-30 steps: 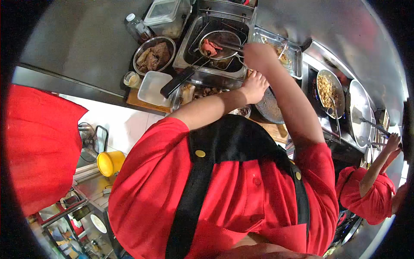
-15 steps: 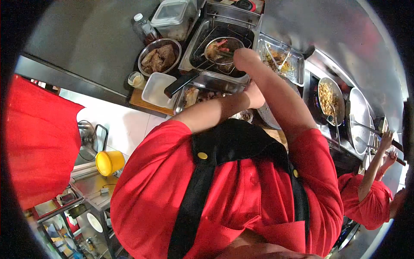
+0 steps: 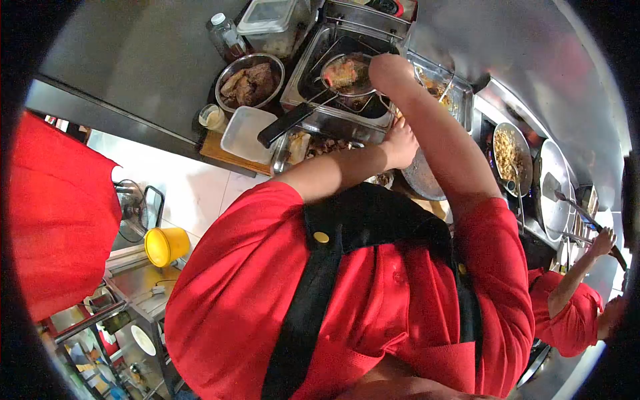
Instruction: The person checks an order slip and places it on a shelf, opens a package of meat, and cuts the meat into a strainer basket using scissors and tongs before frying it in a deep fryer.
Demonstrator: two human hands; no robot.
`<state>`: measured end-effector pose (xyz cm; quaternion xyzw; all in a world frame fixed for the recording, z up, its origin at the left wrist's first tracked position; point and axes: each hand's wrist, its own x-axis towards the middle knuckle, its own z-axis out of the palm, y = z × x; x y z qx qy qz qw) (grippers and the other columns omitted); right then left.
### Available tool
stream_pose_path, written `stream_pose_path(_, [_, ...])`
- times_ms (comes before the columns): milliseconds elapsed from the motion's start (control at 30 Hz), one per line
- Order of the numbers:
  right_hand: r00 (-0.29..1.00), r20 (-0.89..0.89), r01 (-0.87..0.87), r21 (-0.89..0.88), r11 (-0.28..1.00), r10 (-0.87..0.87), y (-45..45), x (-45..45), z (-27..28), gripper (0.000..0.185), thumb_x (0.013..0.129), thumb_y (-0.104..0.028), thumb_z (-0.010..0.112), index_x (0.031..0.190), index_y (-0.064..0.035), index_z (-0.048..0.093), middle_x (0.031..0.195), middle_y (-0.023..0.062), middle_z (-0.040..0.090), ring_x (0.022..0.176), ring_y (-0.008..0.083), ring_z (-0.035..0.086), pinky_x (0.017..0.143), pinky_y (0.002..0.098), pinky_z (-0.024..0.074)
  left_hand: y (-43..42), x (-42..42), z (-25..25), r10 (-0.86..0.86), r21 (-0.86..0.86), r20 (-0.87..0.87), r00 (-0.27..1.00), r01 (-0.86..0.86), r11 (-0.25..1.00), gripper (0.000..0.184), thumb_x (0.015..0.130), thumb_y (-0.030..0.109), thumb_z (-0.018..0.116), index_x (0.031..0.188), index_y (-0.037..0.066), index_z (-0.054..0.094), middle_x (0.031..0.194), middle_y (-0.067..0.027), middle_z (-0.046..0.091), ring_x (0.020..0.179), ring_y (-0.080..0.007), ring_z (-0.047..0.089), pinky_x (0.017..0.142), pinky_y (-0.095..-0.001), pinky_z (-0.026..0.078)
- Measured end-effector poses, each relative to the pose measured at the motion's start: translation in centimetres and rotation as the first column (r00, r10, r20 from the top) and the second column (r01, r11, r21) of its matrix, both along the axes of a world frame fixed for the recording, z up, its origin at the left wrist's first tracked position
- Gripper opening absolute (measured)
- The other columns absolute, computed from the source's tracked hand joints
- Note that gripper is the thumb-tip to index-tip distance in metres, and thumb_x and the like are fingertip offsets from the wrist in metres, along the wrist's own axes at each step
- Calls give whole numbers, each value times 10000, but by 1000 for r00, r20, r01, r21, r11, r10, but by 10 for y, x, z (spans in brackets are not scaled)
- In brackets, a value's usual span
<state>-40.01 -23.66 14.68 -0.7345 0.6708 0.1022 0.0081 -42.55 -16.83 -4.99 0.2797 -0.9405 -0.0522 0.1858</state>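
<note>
My right hand (image 3: 392,72) is over the right side of the steel fryer (image 3: 313,115), closed beside the rim of a round wire strainer (image 3: 359,85). Its fingers and anything in them are hidden behind the back of the hand. Reddish-brown food (image 3: 342,73) lies in the strainer. A black handle (image 3: 285,127) slants out over the fryer's front edge. Lower down, my left hand (image 3: 402,143) is near the fryer's front right corner, its fingers curled together. I cannot make out what it grips. Beside it are a steel tray (image 3: 357,144) of dark food pieces and a grey round pan (image 3: 425,177).
Left of the fryer stand a steel bowl of meat (image 3: 251,85), a white tub (image 3: 248,137), a lidded container (image 3: 270,27) and a bottle (image 3: 227,35). On the right, a wok of food (image 3: 510,157) sits before another wok (image 3: 553,180), where a co-worker's hand (image 3: 605,241) holds a long handle.
My right hand shifts slightly right and up, and the dark utensil seen by it earlier is hidden now. More of my left fingers show. The co-worker's ladle or spatula has moved.
</note>
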Motion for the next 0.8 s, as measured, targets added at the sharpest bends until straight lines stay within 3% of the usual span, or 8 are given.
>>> stream_pose_path(133, [988,47,146,18,989,-147,-19,-2,-35,218,786,-132,552,955,-96,684,1016,114,652,945,297,631,726,414,527,14,18,38,-70,170,-39,997,76,983,556,781,209,484,1303,32,419,1368,-168,380,1299,-325,292,1056,-516,161])
stream_pose_path(200, [999,33,-43,63,997,41,-8,2,-34,225,780,-136,552,957,-92,684,1021,113,650,943,294,631,729,411,526,14,20,43,-61,141,10,998,60,988,562,777,208,488,1310,45,413,1381,-157,366,1305,-322,283,1054,-522,163])
stream_pose_path(467, [991,-54,-115,122,986,122,16,29,0,229,771,-131,559,958,-83,682,1012,115,652,946,285,629,738,395,527,16,12,24,19,50,90,996,-24,998,487,855,192,412,1334,108,390,1419,-96,330,1320,-291,266,1062,-486,180])
stream_pose_path(567, [993,-40,-102,153,983,110,8,22,-23,228,772,-141,560,955,-78,681,1008,118,653,948,286,628,746,400,526,13,5,0,-180,285,-186,966,229,931,470,878,186,377,1341,104,379,1416,-98,334,1318,-284,272,1067,-461,185])
stream_pose_path(633, [995,-13,-101,149,984,104,6,12,-24,228,773,-148,560,953,-77,681,1008,120,652,948,288,627,752,403,525,19,14,36,-12,269,-1,1000,12,963,477,874,189,390,1343,106,379,1408,-108,345,1313,-296,278,1064,-464,184])
stream_pose_path(667, [997,1,-80,116,990,81,7,8,-20,228,777,-148,554,951,-70,679,1005,129,651,948,287,627,754,403,524,16,14,32,-8,265,-2,1000,8,964,477,874,189,390,1343,106,379,1408,-108,345,1313,-296,278,1064,-464,184])
stream_pose_path(733, [999,34,-31,35,999,30,4,2,-20,221,783,-138,539,931,-50,678,994,146,650,943,288,629,759,399,523,11,11,23,-1,-28,144,990,5,1000,469,877,197,394,1337,101,384,1399,-125,354,1309,-314,278,1059,-463,189])
stream_pose_path(800, [997,-13,-76,53,996,76,19,7,4,220,785,-134,535,926,-47,678,992,146,650,942,288,628,759,396,523,10,7,14,5,-12,146,989,-3,1000,483,866,213,412,1335,98,388,1397,-130,355,1308,-317,279,1058,-466,192])
